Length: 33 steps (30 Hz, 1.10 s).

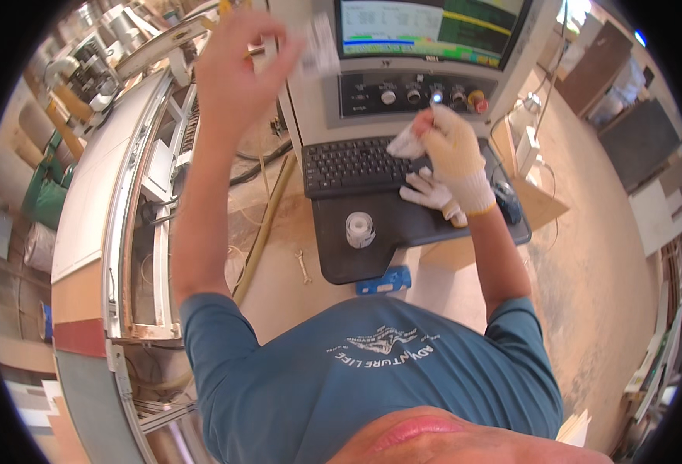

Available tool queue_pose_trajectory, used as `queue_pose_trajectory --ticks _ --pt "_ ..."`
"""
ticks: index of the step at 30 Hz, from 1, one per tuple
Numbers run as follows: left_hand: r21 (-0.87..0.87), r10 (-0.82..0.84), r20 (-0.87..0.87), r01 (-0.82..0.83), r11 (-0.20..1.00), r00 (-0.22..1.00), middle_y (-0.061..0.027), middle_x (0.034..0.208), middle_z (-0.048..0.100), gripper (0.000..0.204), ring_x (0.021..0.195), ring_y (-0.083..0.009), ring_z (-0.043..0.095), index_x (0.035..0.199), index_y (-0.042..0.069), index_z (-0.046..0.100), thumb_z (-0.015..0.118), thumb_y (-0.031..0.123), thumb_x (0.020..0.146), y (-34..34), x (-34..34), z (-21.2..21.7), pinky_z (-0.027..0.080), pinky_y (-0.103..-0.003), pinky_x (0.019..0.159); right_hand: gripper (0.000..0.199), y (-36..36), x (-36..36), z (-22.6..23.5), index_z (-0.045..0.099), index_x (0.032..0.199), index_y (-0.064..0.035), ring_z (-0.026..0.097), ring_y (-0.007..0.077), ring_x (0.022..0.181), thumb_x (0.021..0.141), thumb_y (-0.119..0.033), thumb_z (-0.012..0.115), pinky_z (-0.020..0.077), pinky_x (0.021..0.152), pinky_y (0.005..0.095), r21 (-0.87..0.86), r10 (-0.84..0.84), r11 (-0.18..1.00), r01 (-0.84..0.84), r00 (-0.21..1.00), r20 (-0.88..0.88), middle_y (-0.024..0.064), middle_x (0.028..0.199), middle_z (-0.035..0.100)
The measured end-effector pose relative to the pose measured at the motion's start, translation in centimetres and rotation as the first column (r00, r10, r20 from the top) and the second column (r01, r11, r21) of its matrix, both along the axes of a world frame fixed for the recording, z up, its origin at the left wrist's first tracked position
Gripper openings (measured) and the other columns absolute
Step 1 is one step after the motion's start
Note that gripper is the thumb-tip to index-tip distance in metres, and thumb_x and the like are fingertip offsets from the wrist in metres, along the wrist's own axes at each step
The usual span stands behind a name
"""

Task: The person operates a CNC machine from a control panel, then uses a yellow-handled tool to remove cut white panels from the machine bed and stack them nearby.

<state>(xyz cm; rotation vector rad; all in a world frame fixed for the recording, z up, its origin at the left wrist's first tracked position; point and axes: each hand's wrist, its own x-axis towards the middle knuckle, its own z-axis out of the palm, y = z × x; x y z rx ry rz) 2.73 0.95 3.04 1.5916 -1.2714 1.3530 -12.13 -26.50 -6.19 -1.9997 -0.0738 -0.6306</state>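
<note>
At the console of a workshop machine, the left hand (pixel 240 62) is bare and raised high toward 11 o'clock. Its fingers are curled, and their tips seem to pinch a small white slip (pixel 322 46), though both are blurred by motion and the grip is not sharp. The slip hangs in the air just left of the monitor (pixel 426 27), touching nothing else. The right hand (pixel 453 147), in a white knit glove, sits at about 1 o'clock from the picture's middle. It is closed on a crumpled white piece (pixel 407 143), cloth or paper, I cannot tell which. It holds this over the right end of the black keyboard (pixel 356 162), just below the knob panel (pixel 410 94) with its red button (pixel 479 100). A second white glove (pixel 430 193) lies empty on the black tray (pixel 372 255) under that hand, which fits the bare left hand. At 6 o'clock from the keyboard a roll of white tape (pixel 360 230) stands on the tray. The mouse (pixel 506 203) lies at the tray's 3 o'clock edge. As a judgement, the work is midway: slip and crumpled piece are both in hand, and neither is set down.
</note>
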Motion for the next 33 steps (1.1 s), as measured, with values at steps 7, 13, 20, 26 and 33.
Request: queue_pose_trajectory --ticks 7,13,20,26,33 --pt "0.06 0.355 -0.202 -0.351 0.935 0.913 -0.0138 0.091 0.073 0.026 0.091 -0.0307 0.07 0.092 0.007 0.077 0.08 0.028 0.076 -3.3 11.4 14.1 0.056 -0.041 0.081 0.017 0.5 -1.6 1.4 0.063 0.107 0.001 0.064 0.0225 0.08 0.095 -0.01 0.068 0.0531 0.075 0.0343 -0.195 0.131 0.968 -0.157 0.981 -0.14 0.0145 0.092 0.069" --pt "0.113 0.401 -0.341 -0.387 0.915 0.85 -0.0139 0.093 0.073 0.033 0.097 -0.0297 0.071 0.097 0.007 0.076 0.08 0.032 0.076 -2.9 11.0 16.2 0.057 -0.045 0.084 0.019 1.9 -0.1 6.0 0.062 0.108 0.0005 0.065 0.0213 0.081 0.092 -0.004 0.068 0.053 0.076 0.0333 -0.553 0.252 0.791 -0.262 0.963 -0.096 0.0123 0.091 0.067" --pt "-0.28 0.506 -0.325 -0.593 0.755 0.799 -0.0205 0.103 0.073 0.035 0.101 -0.0354 0.07 0.105 0.005 0.07 0.077 0.029 0.081 0.7 12.1 12.8 0.056 -0.048 0.087 0.019 8.8 12.1 14.5 0.063 0.108 -0.0047 0.069 0.0433 0.093 0.098 -0.019 0.056 0.0554 0.08 0.0498 -0.806 0.423 0.592 -0.016 0.857 0.294 0.0207 0.098 0.072" --pt "-0.247 0.139 -0.582 -0.337 0.908 0.801 -0.0097 0.099 0.075 0.022 0.089 -0.0237 0.069 0.106 0.005 0.074 0.074 0.022 0.09 3.9 10.1 4.4 0.055 -0.035 0.08 0.018 13.5 20.3 19.0 0.07 0.104 -0.005 0.075 0.0362 0.091 0.092 -0.017 0.065 0.0585 0.077 0.0468 -0.811 -0.067 0.372 0.45 0.885 0.461 0.0178 0.095 0.074" --pt "-0.184 0.172 -0.016 -0.172 0.968 0.985 -0.0087 0.103 0.077 0.02 0.094 -0.0245 0.074 0.111 0.01 0.078 0.072 0.019 0.094 1.5 9.6 -0.6 0.058 -0.034 0.078 0.025 11.5 16.5 21.2 0.061 0.105 -0.0057 0.075 0.0383 0.075 0.088 -0.024 0.068 0.0589 0.065 0.0514 -0.539 -0.219 0.294 0.79 0.604 0.766 0.0185 0.08 0.073"
